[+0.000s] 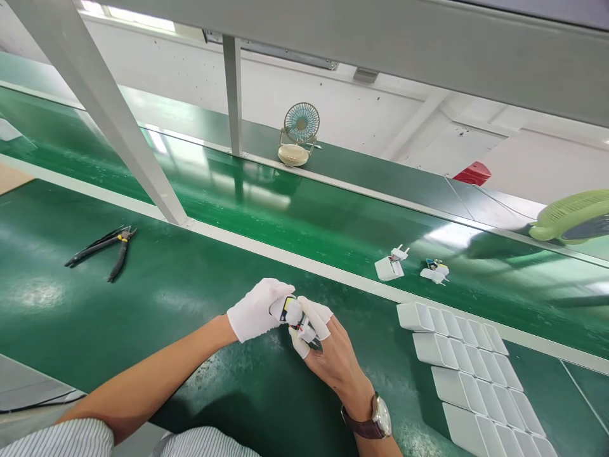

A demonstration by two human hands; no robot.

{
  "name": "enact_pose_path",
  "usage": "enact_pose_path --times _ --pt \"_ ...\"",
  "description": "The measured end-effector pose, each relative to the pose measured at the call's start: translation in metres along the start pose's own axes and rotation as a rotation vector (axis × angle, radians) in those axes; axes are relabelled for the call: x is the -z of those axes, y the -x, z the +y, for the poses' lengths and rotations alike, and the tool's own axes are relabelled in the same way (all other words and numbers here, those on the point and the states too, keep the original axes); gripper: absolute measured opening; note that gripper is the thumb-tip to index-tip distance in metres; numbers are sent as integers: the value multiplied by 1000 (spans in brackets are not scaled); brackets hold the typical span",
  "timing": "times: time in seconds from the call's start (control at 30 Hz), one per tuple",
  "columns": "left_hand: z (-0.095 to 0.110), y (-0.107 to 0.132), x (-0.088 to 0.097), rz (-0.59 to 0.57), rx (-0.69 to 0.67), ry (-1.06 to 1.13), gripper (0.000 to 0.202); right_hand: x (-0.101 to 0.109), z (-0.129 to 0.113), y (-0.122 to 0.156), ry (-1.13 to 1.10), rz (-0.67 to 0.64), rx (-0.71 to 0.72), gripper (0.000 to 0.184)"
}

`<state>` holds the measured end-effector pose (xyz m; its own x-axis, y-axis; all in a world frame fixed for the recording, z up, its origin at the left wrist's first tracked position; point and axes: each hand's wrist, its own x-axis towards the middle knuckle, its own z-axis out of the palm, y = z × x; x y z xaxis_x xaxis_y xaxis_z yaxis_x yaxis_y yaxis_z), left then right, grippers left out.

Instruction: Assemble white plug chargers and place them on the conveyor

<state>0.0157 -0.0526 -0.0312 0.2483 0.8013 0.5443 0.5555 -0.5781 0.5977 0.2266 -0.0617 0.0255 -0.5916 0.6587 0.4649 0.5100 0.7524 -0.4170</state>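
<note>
My left hand (259, 310), in a white glove, is closed around a small white charger housing (277, 308). At the housing's mouth shows a circuit board with yellow and black parts (287, 309). My right hand (333, 355), with white covers on its fingers, pinches a white plug piece (307, 332) with metal pins. A bit of red, perhaps a wire, shows between the two pieces. Fingers hide much of both parts. Both hands meet just above the green work surface (200, 355).
Several rows of white housings (469, 374) stand at the right. Across the white rail, an open charger (390, 265) and another unit with its board exposed (434, 271) lie on the green belt. Black-handled cutters (102, 251) lie left. A small fan (301, 130) stands behind.
</note>
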Motion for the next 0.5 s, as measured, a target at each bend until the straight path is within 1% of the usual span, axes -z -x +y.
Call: enact_pose_path --times 0.1,0.17,0.33,0.5 --pt "1 -6 4 -3 -76 3 61 1 -1 -1 -16 -19 -32 63" --pt "3 -9 6 -8 -104 10 60 2 -2 -2 -21 -28 -59 62" --pt "4 -11 6 -32 -57 37 61 3 -6 -6 -48 -33 -105 61" --pt "4 -11 7 -57 -27 123 57 2 -8 -7 -41 -37 -98 64"
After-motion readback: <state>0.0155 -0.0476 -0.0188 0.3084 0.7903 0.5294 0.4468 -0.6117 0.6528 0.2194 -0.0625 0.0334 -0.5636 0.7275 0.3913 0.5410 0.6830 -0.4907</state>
